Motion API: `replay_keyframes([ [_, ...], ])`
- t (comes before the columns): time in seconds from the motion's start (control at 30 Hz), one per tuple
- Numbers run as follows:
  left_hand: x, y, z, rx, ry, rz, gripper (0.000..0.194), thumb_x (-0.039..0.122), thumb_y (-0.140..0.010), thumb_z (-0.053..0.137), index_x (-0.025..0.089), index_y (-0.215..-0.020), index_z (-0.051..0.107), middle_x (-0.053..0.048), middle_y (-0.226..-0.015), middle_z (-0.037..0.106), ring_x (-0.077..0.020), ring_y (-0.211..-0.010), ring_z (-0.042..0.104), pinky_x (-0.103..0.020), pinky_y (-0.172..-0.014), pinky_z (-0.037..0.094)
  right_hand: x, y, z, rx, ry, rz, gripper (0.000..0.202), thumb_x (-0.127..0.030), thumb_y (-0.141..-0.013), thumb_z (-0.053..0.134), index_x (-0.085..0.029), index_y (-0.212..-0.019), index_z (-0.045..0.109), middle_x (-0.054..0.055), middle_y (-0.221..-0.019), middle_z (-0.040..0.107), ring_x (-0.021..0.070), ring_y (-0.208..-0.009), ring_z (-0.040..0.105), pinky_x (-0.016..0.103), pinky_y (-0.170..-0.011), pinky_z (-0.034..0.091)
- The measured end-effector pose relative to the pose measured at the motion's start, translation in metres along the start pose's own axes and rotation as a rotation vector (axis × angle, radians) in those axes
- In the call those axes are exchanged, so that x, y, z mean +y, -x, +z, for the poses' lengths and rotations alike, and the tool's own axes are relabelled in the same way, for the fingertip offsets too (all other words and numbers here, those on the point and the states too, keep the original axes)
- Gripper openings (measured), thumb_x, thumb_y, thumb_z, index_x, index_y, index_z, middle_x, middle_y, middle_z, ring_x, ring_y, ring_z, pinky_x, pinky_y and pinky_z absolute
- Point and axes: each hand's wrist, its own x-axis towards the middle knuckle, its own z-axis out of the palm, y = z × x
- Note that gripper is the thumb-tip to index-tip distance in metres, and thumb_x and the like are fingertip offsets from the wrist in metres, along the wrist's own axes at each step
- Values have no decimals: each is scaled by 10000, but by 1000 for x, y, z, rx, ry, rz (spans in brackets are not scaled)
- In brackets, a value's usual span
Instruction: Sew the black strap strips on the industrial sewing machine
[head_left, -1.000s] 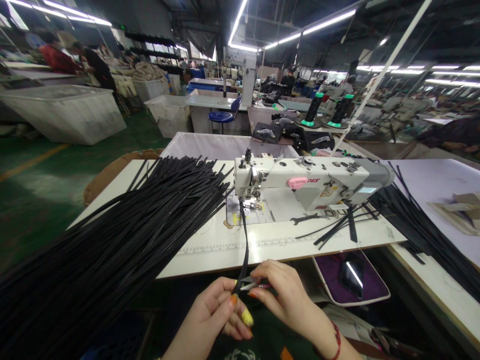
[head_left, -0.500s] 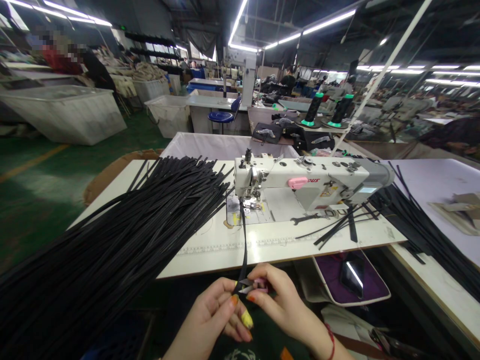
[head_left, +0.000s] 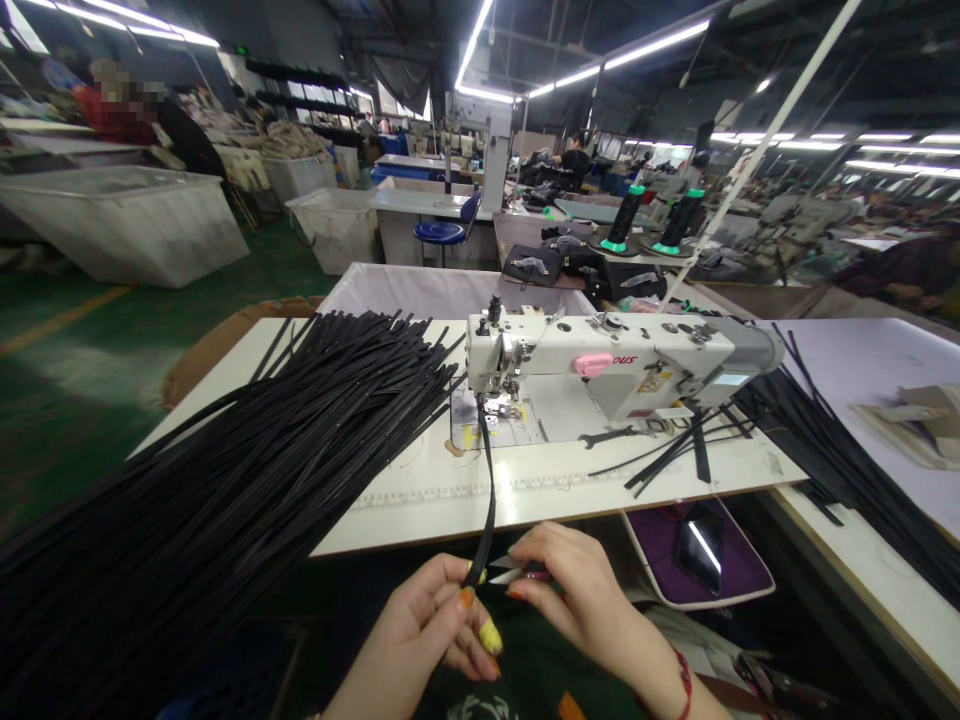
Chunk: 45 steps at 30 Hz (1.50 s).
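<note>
My left hand [head_left: 442,620] pinches a narrow black strap [head_left: 489,500] between thumb and fingers, in front of the table edge. Yellow wrapping covers a fingertip of that hand. From the fingers the strap runs up to the needle area of a white sewing machine [head_left: 600,355]. In my right hand [head_left: 566,580] is a small pair of thread snips [head_left: 510,572], closed in the fingers, its blades apart and pointing left just beside the strap. The grips of the snips are mostly hidden by my fingers.
A large heap of black straps [head_left: 300,420] covers the table's left side. More straps [head_left: 847,430] lie at the right. A wrench [head_left: 606,437] rests by the machine base. Below the table edge, a phone [head_left: 699,548] lies on a purple-lined tray [head_left: 652,530].
My right hand and the snips have shifted slightly right, so the blades now stand off the strap instead of overlapping it. My left hand keeps its pinch.
</note>
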Motion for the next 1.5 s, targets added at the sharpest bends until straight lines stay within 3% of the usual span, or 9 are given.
replay_keyframes([
  [0.4, -1, -1, -1, -17, -2, 1, 425, 546, -793, 681, 154, -925, 582, -49, -711, 693, -172, -552, 684, -230, -518, 482, -11, -13, 3, -53, 105, -61, 188, -358, -929, 559, -188, -999, 599, 49, -865, 694, 164, -773, 603, 283, -688, 465],
  [0.77, 8, -1, -1, -24, 26, -67, 368, 515, -855, 571, 148, -885, 586, -64, -700, 699, -184, -543, 675, -252, -530, 468, -18, -28, -10, -174, 225, -137, 209, -367, -956, 503, -194, -958, 620, 26, -795, 683, 147, -713, 594, 271, -643, 437],
  [0.93, 9, -2, 0, -18, 28, -73, 356, 503, -844, 593, 149, -868, 575, -58, -676, 696, -177, -528, 670, -237, -513, 456, -15, -28, -8, -176, 162, -149, 185, -330, -957, 508, -194, -936, 630, 16, -771, 680, 146, -692, 591, 277, -634, 422],
  [1.03, 10, -2, 1, -28, 47, -65, 316, 458, -835, 606, 147, -884, 574, -62, -695, 703, -178, -535, 676, -236, -515, 462, -7, -21, 1, -28, -110, -33, 155, -345, -925, 565, -206, -907, 631, 11, -770, 666, 138, -684, 585, 270, -642, 430],
  [1.13, 12, -1, 2, -26, 48, -67, 280, 416, -819, 624, 152, -894, 568, -66, -707, 706, -184, -545, 682, -244, -527, 470, 2, -13, 15, 293, -521, 223, 199, -412, -919, 547, -217, -930, 590, -8, -718, 599, 133, -643, 545, 266, -607, 429],
  [1.2, 11, -2, 2, -38, 43, -51, 292, 416, -813, 638, 156, -929, 569, -64, -720, 704, -187, -558, 685, -248, -538, 474, 7, -10, 26, 432, -741, 364, 269, -467, -892, 565, -216, -987, 559, -27, -703, 544, 121, -615, 495, 254, -578, 410],
  [1.37, -3, -11, 5, -95, -53, 26, 368, 445, -856, 621, 163, -1090, 593, -76, -819, 700, -210, -675, 702, -293, -631, 509, 8, -4, 45, 335, -921, 601, 366, -474, -813, 675, -174, -1016, 628, 1, -771, 590, 98, -621, 479, 232, -567, 394],
  [1.5, -14, -22, 9, -75, -217, 80, 383, 446, -873, 607, 171, -1138, 635, -109, -958, 707, -252, -829, 693, -366, -775, 528, 3, -9, 48, 348, -1095, 680, 416, -473, -800, 691, -162, -1070, 632, 32, -810, 661, 101, -603, 519, 231, -540, 404],
])
